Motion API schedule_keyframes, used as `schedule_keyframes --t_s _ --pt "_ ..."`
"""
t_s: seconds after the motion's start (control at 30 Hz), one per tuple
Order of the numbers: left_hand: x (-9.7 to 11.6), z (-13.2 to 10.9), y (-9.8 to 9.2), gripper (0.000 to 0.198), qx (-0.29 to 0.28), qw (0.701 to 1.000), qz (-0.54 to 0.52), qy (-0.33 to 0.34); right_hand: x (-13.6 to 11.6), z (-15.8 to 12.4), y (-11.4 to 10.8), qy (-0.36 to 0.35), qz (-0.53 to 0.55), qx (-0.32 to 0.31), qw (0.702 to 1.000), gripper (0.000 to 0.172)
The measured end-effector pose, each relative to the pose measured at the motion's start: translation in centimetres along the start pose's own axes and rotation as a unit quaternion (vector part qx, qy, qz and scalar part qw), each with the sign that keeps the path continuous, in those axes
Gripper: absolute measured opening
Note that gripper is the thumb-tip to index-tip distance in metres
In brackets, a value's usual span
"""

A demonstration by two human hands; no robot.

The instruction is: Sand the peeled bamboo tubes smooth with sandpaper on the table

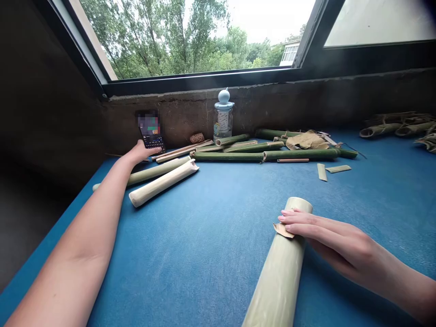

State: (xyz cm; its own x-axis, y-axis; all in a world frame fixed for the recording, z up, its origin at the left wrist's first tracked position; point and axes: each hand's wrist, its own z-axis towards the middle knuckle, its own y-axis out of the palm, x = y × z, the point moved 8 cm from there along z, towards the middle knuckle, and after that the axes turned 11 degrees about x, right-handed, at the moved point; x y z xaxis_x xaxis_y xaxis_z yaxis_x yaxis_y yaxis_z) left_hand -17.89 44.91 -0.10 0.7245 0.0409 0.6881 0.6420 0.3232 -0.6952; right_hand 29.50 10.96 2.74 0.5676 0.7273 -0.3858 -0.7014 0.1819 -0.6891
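Right fingers (295,219) together, flat on peeled bamboo tube (277,272); left fingers (141,149) together beside phone (150,131); green bamboo stalks (228,156) behind.

1. Daylight came through the window (190,41), and the sky was washed out white.
2. The left wall (44,113) fell into deep shadow.
3. A soft shadow lay beneath the right hand (327,236) on the counter (177,254).
4. Wide-angle distortion bowed the outer edges.
5. Pixelated blur hid the top of the phone (148,122).
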Motion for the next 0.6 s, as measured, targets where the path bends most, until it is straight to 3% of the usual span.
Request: schedule_keyframes --t_s 0.1,0.23,0.43,0.6 --pt "-0.9 0.1 -0.1 0.053 -0.038 0.996 -0.068 -0.043 0.1 -0.1 0.1 -0.003 0.0 -0.004 1.0 0.04" --pt "-1.6 0.0 -0.5 0.041 -0.029 0.987 -0.131 -0.09 0.1 -0.3 0.2 -0.005 0.001 -0.008 1.0 0.04" --pt "-1.6 -0.1 -0.5 0.051 -0.041 0.985 -0.149 -0.078 0.2 -0.4 0.2 -0.003 0.002 -0.009 1.0 0.042" --pt "-0.5 0.2 0.0 0.074 -0.038 0.998 -0.042 -0.008 0.3 -0.4 0.2 -0.007 -0.002 -0.016 1.0 0.042"
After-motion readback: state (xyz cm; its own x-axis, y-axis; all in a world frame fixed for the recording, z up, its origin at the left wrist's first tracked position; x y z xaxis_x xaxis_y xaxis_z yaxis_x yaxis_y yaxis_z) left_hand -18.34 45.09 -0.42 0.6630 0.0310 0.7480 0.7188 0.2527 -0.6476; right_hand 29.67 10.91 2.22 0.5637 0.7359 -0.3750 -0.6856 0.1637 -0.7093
